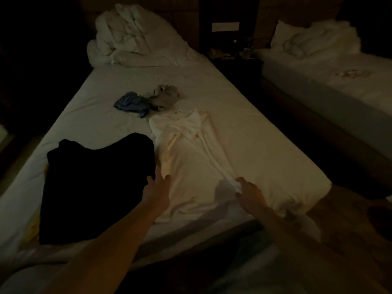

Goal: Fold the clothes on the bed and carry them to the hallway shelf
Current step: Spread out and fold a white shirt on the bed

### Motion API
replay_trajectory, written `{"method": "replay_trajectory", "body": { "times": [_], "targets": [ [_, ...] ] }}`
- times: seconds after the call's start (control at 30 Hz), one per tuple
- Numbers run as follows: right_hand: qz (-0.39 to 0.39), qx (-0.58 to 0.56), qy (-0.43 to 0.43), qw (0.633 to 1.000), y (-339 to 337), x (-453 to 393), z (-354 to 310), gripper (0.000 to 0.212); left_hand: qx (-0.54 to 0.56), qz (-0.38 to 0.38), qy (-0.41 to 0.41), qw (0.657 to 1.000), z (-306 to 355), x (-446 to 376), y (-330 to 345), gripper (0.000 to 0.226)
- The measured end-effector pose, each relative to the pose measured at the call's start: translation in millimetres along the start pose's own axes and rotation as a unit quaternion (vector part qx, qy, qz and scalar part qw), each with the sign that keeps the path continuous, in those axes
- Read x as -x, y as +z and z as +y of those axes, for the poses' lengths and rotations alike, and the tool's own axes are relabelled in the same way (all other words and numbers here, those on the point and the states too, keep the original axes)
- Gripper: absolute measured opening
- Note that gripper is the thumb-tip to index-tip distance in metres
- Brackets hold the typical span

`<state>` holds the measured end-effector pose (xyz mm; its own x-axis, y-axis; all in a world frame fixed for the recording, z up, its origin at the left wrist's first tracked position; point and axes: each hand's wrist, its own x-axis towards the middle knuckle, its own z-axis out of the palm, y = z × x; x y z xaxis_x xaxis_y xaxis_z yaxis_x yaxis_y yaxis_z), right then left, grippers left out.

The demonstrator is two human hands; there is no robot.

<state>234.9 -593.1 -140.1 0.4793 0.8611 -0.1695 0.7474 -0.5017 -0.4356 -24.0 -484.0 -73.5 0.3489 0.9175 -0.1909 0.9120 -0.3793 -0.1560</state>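
Done: dark garment (97, 187) lies folded on bed (244, 128)
In hand: right hand (250, 194) grip pinches white shirt (191, 158) hem; left hand (158, 187) open, fingers resting on it
Left: blue garment (131, 103), grey garment (165, 96) crumpled; nothing carried yet

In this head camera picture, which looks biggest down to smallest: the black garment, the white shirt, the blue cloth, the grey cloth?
1. White shirt and black garment: alike, and the black one lies nearer.
2. Blue cloth and grey cloth: alike, both crumpled and farther off.
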Motion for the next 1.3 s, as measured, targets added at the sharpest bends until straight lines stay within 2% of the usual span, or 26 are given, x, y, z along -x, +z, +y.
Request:
{"method": "replay_trajectory", "body": {
  "times": [0.13, 0.23, 0.33, 0.4, 0.43, 0.5, 0.53, 0.6, 0.67, 0.73, 0.77, 0.83, 0.9, 0.97, 1.1, 1.2, 1.3],
  "targets": [
    [0.052, 0.027, -0.012, 0.998, -26.7, 6.3, -1.1, 0.043, 0.067, -0.001, -0.042, 0.997, 9.6, 10.7, -4.7, 0.057],
    [0.081, 0.144, -0.019, 0.986, -49.6, 9.1, -13.2, 0.045, 0.082, 0.004, -0.046, 0.996, 14.3, 20.5, -5.0, 0.055],
    [0.083, 0.275, -0.052, 0.956, -58.6, 17.3, -31.9, 0.047, -0.061, 0.054, 0.038, 0.996, 22.0, 33.5, -2.6, 0.044],
    [0.064, 0.311, -0.098, 0.943, -52.7, 19.4, -41.7, 0.046, -0.131, 0.058, 0.122, 0.982, 24.6, 39.4, 4.3, 0.036],
    [0.037, 0.306, -0.142, 0.941, -46.0, 21.0, -44.3, 0.045, -0.138, 0.045, 0.163, 0.976, 24.0, 41.5, 10.6, 0.037],
    [-0.045, 0.260, -0.254, 0.931, -27.1, 23.0, -41.7, 0.053, -0.134, 0.003, 0.236, 0.962, 17.3, 41.3, 24.5, 0.062],
    [-0.088, 0.234, -0.297, 0.922, -16.4, 24.5, -36.8, 0.063, -0.129, -0.016, 0.262, 0.956, 11.6, 40.6, 29.9, 0.076],
    [-0.128, 0.208, -0.350, 0.904, -1.0, 24.3, -22.1, 0.082, -0.112, -0.024, 0.309, 0.944, -2.7, 34.2, 36.4, 0.087],
    [-0.129, 0.206, -0.401, 0.883, 6.3, 18.0, -1.3, 0.093, -0.122, -0.039, 0.362, 0.924, -16.2, 26.1, 40.8, 0.090],
    [-0.119, 0.257, -0.431, 0.856, 5.0, 12.1, 15.8, 0.103, -0.149, -0.054, 0.384, 0.910, -23.4, 20.1, 42.3, 0.092],
    [-0.114, 0.287, -0.436, 0.845, 3.7, 10.0, 20.6, 0.108, -0.154, -0.047, 0.388, 0.907, -24.1, 18.3, 42.4, 0.086],
    [-0.096, 0.293, -0.438, 0.844, 6.3, 7.2, 25.6, 0.110, -0.144, -0.016, 0.398, 0.906, -21.2, 16.5, 44.2, 0.067],
    [-0.080, 0.266, -0.444, 0.852, 11.7, 5.6, 27.5, 0.101, -0.088, -0.001, 0.388, 0.917, -17.5, 14.4, 50.5, 0.060],
    [-0.079, 0.243, -0.453, 0.854, 11.2, 3.0, 24.4, 0.083, 0.000, -0.022, 0.329, 0.944, -15.0, 12.1, 54.2, 0.055],
    [-0.081, 0.203, -0.357, 0.908, -6.1, 0.0, 6.7, 0.066, 0.125, -0.025, 0.220, 0.967, -4.5, 9.5, 43.5, 0.038],
    [-0.071, 0.108, -0.276, 0.953, -21.4, -6.3, -10.1, 0.033, 0.234, -0.059, 0.185, 0.953, -5.4, 5.8, 35.7, 0.028],
    [-0.036, 0.003, -0.242, 0.970, -37.3, -19.8, -27.1, 0.011, 0.393, -0.052, 0.158, 0.904, -7.5, -4.3, 27.4, 0.013]
  ]
}}
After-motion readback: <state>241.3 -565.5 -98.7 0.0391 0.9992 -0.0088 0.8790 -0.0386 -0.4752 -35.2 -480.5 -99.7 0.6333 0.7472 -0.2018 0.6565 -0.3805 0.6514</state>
